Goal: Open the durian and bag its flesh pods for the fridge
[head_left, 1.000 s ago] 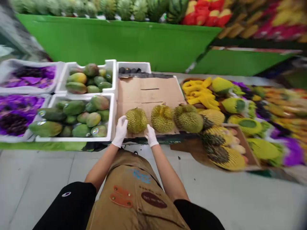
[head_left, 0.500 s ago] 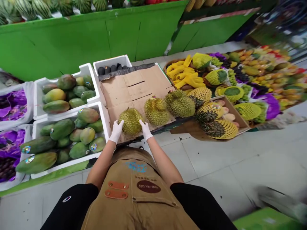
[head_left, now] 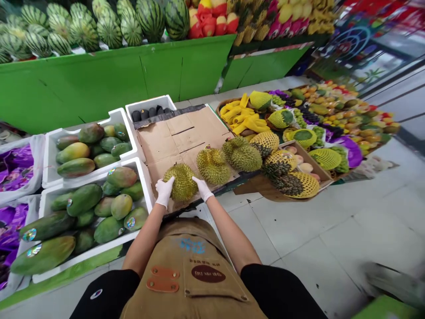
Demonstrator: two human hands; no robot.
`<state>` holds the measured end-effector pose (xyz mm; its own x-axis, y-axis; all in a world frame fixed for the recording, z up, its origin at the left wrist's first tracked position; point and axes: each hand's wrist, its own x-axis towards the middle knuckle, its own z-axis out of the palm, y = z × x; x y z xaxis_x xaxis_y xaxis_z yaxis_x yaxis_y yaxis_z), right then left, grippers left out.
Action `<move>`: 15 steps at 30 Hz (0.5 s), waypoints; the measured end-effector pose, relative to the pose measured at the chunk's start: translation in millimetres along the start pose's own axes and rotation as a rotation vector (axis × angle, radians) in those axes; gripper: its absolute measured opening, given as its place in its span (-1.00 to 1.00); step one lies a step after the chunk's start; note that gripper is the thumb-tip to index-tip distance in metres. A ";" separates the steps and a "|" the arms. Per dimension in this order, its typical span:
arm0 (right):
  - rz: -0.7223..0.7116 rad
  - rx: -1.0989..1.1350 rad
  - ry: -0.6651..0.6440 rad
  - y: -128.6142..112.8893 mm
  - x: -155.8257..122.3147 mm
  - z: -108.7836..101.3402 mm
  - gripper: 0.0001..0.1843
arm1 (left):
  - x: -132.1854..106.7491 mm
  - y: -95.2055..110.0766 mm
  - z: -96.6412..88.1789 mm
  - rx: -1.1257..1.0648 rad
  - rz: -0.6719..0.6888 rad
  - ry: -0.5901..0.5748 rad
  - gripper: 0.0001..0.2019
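Observation:
A spiky green-yellow durian (head_left: 180, 182) rests at the near left corner of a flattened cardboard sheet (head_left: 159, 144). My left hand (head_left: 164, 191), in a white glove, grips its left side with the thumb over the top. From the right, my gloved right hand (head_left: 202, 189) holds the same durian, fingertips against the spikes. Just beyond my right hand sits a second durian (head_left: 213, 166) with a small tag near its top. A third, greener durian (head_left: 242, 153) lies to the right of that one.
White foam boxes of mangoes (head_left: 111, 217) stand to the left. Netted pineapples (head_left: 300, 184), a box of peaches (head_left: 305, 167) and yellow-wrapped fruit (head_left: 244, 116) lie to the right. Behind runs a green counter (head_left: 109, 79) topped with watermelons (head_left: 151, 20).
The view has tilted up, bringing more of the watermelon counter into sight. Both hands stay on the durian, which keeps its place on the cardboard.

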<state>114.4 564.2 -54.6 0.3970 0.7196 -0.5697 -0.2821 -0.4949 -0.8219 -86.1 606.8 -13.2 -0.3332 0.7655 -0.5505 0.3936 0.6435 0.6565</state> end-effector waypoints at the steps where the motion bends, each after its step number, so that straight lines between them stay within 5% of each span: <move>1: -0.002 -0.004 0.003 -2.6 -1.9 0.4 -0.50 | -0.9 1.6 1.4 -0.001 0.000 -0.001 -0.23; 11: 0.084 0.018 0.160 24.4 -37.4 2.1 -0.56 | 8.3 -5.0 -12.2 0.012 0.034 -0.089 -0.43; 15: 0.140 0.137 0.272 46.8 -67.8 -9.6 -0.55 | -11.8 -7.0 -14.5 0.056 0.132 -0.214 -0.66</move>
<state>82.7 487.5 -54.5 0.5596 0.4836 -0.6730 -0.4581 -0.4963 -0.7375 -97.4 593.2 -3.8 -0.0889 0.8221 -0.5624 0.4704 0.5324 0.7038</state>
